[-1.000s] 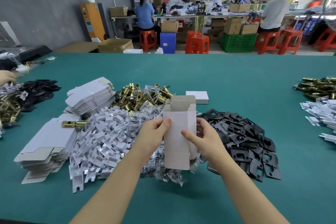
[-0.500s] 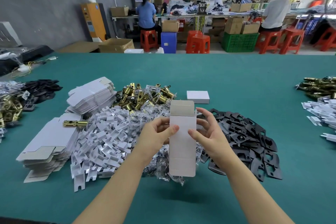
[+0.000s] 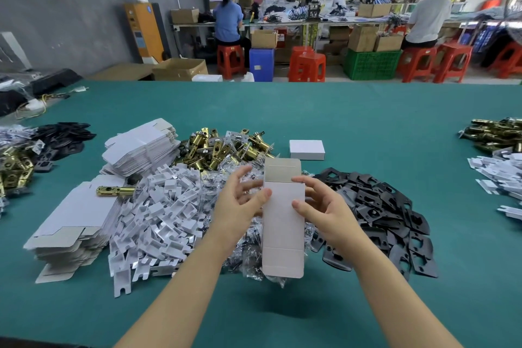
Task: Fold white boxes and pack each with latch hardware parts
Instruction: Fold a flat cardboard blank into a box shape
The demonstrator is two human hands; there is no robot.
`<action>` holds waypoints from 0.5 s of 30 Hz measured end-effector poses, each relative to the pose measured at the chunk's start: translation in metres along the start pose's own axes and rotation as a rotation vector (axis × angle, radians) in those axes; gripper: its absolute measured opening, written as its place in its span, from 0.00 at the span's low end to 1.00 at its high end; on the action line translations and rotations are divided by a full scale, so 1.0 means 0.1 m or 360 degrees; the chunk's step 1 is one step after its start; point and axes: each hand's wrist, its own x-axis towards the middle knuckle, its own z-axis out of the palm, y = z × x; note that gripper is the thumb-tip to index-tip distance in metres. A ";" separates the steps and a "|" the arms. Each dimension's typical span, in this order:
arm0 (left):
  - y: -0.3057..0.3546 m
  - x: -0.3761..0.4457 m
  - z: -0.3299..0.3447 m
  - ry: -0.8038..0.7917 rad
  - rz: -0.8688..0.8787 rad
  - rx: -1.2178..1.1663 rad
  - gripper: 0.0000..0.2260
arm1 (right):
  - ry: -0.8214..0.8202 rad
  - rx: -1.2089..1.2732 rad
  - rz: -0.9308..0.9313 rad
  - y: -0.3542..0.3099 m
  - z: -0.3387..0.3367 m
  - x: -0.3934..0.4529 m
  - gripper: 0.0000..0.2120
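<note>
Head view: we hold the white box (image 3: 283,223) upright between both hands, left hand (image 3: 240,206) thumb and right hand (image 3: 324,209) thumb pinching its front face, remaining fingers behind it. Top flap stands open above the fingertips, probably to keep the mouth clear for loading; brass latches (image 3: 223,147) lie just beyond the fingers.

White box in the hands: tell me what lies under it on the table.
Under the white box, held between the left hand and right hand, lie clear bags of small parts on the green table. The box covers that heap's middle.
</note>
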 end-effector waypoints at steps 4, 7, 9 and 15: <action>0.01 0.01 -0.03 -0.0042 0.0185 0.0111 0.17 | -0.0041 0.0005 0.0022 -0.02 0.01 -0.02 0.20; 0.02 0.01 -0.04 -0.0075 0.0128 0.0106 0.13 | -0.0037 0.0032 0.0032 -0.02 0.02 -0.02 0.20; 0.02 0.00 -0.03 -0.0102 0.0042 0.0091 0.10 | -0.0039 0.0029 0.0047 -0.01 0.03 -0.02 0.20; 0.01 0.00 -0.04 -0.0139 -0.0013 0.0221 0.05 | -0.0042 0.0047 0.0102 0.03 0.03 -0.02 0.20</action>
